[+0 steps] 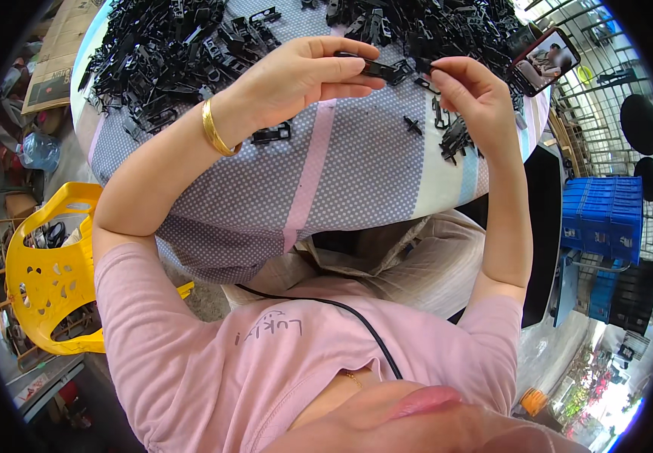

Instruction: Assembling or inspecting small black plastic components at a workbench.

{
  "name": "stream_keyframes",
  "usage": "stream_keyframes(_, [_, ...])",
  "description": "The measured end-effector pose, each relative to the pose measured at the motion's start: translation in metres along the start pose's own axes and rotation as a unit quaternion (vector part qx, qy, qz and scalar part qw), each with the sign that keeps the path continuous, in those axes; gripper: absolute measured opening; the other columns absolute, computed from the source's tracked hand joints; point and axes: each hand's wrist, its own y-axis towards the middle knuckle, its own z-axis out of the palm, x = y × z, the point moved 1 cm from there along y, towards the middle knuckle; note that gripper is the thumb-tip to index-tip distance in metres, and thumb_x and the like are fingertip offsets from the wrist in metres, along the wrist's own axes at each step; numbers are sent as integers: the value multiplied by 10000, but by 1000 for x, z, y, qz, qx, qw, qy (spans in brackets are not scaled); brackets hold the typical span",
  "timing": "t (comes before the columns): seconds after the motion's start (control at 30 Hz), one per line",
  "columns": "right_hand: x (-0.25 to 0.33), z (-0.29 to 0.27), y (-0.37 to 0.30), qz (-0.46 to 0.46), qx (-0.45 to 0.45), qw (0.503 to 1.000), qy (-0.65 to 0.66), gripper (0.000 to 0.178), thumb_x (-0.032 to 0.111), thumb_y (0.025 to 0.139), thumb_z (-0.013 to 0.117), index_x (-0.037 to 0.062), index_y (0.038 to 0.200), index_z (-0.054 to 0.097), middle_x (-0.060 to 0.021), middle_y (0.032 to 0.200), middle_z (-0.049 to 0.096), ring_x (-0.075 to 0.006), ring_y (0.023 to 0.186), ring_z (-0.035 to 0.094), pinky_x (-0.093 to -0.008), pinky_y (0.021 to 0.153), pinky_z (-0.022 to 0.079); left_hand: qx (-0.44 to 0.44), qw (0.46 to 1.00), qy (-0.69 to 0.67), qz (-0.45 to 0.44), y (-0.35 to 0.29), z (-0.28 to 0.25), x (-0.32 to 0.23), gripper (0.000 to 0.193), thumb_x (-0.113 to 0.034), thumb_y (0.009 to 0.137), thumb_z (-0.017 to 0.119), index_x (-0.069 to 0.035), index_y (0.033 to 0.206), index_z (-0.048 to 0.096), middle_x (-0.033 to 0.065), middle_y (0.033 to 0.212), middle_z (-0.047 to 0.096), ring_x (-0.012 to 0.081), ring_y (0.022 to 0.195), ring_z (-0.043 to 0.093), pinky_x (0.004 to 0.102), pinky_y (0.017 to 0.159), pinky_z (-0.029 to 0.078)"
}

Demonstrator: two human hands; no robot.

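My left hand (pixel 307 75) is raised over the table, its thumb and fingers closed on a long black plastic part (pixel 378 69) that sticks out toward the right. Just across from it, my right hand (pixel 477 98) pinches a small dark plastic piece (pixel 424 66) between thumb and fingertips, close to the far end of the long part. The exact shape of the small piece is too small to tell. Below my hands, a single black part (pixel 271 134) lies near my left wrist, and a small cluster of black parts (pixel 456 138) lies beneath my right hand.
A large heap of black plastic parts (pixel 160 60) covers the table's far left, with another heap (pixel 447 26) at the far right. A patterned cloth (pixel 258 181) covers the table. A phone (pixel 544 62) stands at the right edge. Beside me are a yellow chair (pixel 54 283) and blue crates (pixel 602 219).
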Motion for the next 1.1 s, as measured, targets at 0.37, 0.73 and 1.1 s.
stream_keyframes(0.37, [19,44,-14,-62,-53,996,-31,180,171,871,557,33,980,590,-13,661,594,-19,514,482,-146,438,346,-3,995,-93,-28,-10,19,2,320,-120,930,381,58,1193,417,172,1112,527,240,1030,551,319,920,449])
stream_keyframes(0.73, [19,56,-17,-244,-70,927,-277,248,144,870,528,9,1075,562,-122,710,619,-183,608,622,-263,551,478,-28,996,-75,-41,-12,18,8,322,-122,925,401,59,1190,427,152,1049,558,212,954,588,298,856,487])
stream_keyframes(1.1, [33,49,-27,-160,7,902,-401,301,189,854,539,100,1141,563,-150,738,619,-265,562,598,-309,481,448,12,1000,-8,1,-9,17,13,359,-149,859,559,45,1152,487,109,997,590,137,875,600,255,802,497])
